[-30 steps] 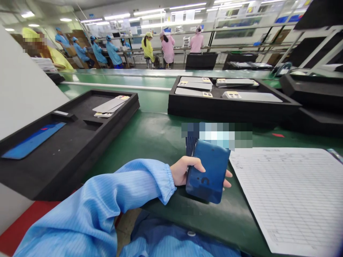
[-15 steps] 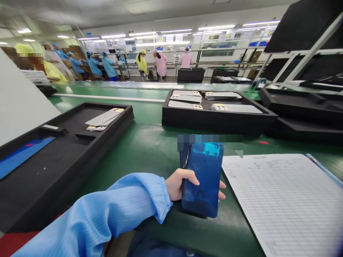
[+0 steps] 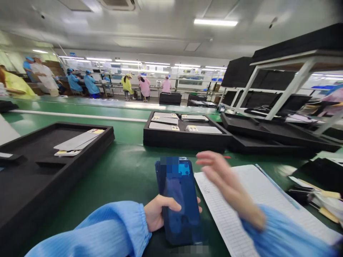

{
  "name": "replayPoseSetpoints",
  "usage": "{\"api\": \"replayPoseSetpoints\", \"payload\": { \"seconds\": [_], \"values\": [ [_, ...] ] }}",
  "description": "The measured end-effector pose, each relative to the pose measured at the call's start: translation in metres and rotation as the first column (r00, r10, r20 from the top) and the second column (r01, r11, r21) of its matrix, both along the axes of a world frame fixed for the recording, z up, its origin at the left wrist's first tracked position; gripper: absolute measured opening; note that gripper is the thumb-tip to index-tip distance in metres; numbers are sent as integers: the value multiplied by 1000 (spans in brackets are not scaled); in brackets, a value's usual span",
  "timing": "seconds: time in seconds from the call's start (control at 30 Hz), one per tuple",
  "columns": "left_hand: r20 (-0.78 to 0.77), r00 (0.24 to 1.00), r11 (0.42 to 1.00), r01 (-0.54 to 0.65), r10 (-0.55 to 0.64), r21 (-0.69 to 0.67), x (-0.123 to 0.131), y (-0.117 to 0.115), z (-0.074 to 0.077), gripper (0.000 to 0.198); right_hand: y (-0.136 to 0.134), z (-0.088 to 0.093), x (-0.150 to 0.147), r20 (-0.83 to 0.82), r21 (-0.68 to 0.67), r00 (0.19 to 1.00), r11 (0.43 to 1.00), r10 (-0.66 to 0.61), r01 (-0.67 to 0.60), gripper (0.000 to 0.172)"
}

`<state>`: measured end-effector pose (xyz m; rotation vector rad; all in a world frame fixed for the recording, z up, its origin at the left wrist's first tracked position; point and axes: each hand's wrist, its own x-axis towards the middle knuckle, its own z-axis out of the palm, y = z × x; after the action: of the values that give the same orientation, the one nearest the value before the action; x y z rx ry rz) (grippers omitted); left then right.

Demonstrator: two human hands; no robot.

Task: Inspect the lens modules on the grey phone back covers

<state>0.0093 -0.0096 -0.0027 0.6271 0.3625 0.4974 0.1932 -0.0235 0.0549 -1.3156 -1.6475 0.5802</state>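
My left hand [image 3: 157, 211] is wrapped round a stack of dark blue phone back covers [image 3: 183, 217], thumb across the front one and fingertips showing at the right edge. The stack is held nearly upright over the green bench, its camera cutouts at the top. Smeared by motion, my right hand [image 3: 226, 184] is to the right of the covers, apart from them. Its fingers are stretched out towards the stack, and nothing shows in them. Below that hand lies a lined paper sheet [image 3: 214, 203].
A black tray [image 3: 184, 141] with several pale covers stands ahead; another black tray [image 3: 88, 162] is at left with pale covers [image 3: 77, 141]. More black trays [image 3: 270, 130] lie at right beneath a white-legged rack [image 3: 289, 85]. Several people work in the background.
My right hand has come into view from the right, beside the stack. The view has tilted up and turned right. My left hand keeps its hold on the covers.
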Motion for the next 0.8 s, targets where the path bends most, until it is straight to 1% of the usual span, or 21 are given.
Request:
{"api": "replayPoseSetpoints", "payload": {
  "seconds": [0.03,0.1,0.17,0.2,0.27,0.33,0.47,0.53,0.63,0.73,0.8],
  "values": [
    [-13,1000,1000,-20,20,-1,0,-1,0,43,1,-7,-5,-38,-45,996,996,75,-77,34],
    [-65,996,998,-59,59,-7,1,-2,-2,42,2,-25,-16,-133,-119,961,959,243,-259,40],
    [-123,990,997,-78,76,-8,1,-3,-5,44,-2,-41,-25,-199,-136,925,926,322,-352,36],
    [-144,987,997,-80,77,-9,1,-3,-6,45,-5,-46,-29,-219,-135,922,926,319,-352,31],
    [-169,984,998,-67,63,-19,0,-3,-7,45,-11,-50,-33,-244,-141,928,936,281,-321,24],
    [-179,983,998,-53,44,-45,-2,-3,-7,44,-16,-47,-32,-257,-155,929,937,267,-312,21],
    [-136,991,985,-23,-1,-173,-5,-3,-6,43,-20,-36,-29,-268,-207,922,919,278,-337,21],
    [-141,990,977,-35,5,-209,-6,-4,-6,44,-20,-35,-29,-254,-224,927,916,276,-334,22],
    [-196,980,974,-69,25,-218,-5,-4,-6,42,-20,-36,-29,-249,-229,932,919,264,-321,24],
    [-225,972,968,-124,73,-220,-4,-4,-5,39,-17,-36,-28,-262,-222,931,923,255,-315,26],
    [-224,969,962,-154,103,-226,-3,-3,-4,37,-14,-35,-25,-239,-231,938,923,253,-308,26]
  ]
}}
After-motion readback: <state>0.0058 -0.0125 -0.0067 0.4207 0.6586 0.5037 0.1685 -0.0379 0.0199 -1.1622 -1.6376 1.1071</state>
